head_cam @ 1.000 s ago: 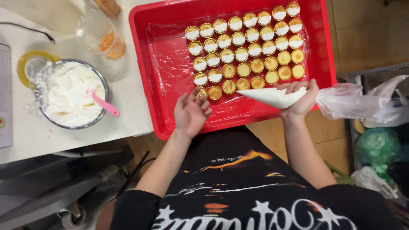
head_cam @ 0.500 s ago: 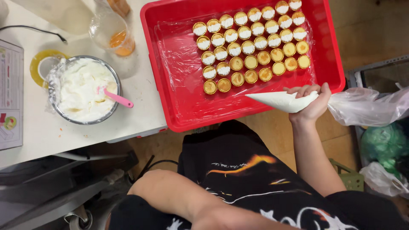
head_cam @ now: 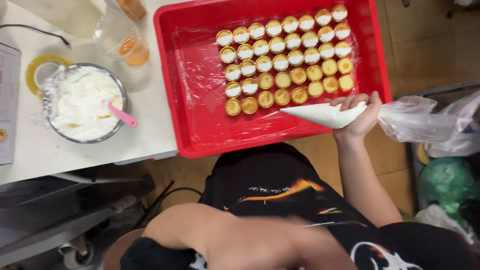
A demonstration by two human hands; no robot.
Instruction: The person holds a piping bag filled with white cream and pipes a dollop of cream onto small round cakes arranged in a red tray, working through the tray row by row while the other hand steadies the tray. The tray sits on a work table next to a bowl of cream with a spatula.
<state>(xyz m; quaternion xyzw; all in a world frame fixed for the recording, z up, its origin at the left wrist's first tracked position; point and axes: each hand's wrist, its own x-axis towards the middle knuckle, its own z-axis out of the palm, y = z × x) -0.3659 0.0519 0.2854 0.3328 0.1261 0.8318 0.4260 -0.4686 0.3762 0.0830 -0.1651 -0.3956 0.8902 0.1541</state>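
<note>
Withdrawn from the tray (head_cam: 200,140), the left arm (head_cam: 240,240) blurred, its hand's state unclear; the right hand (head_cam: 357,117) clasped the piping bag (head_cam: 325,114) near the tarts (head_cam: 282,60).

I have just one view, from the camera on the person's head, looking almost straight down past the black shirt (head_cam: 280,190) and close enough that the red tray (head_cam: 200,135) fills the upper middle of the frame. The tray's near edge runs just above the lap, the white counter (head_cam: 150,125) carrying the metal bowl (head_cam: 82,102) sits to the left, and bare floor (head_cam: 430,45) shows at the right. With no second view, nothing is shared; the right hand (head_cam: 357,115) reaches in from the lower right and the blurred left arm (head_cam: 240,240) crosses the bottom edge.
</note>
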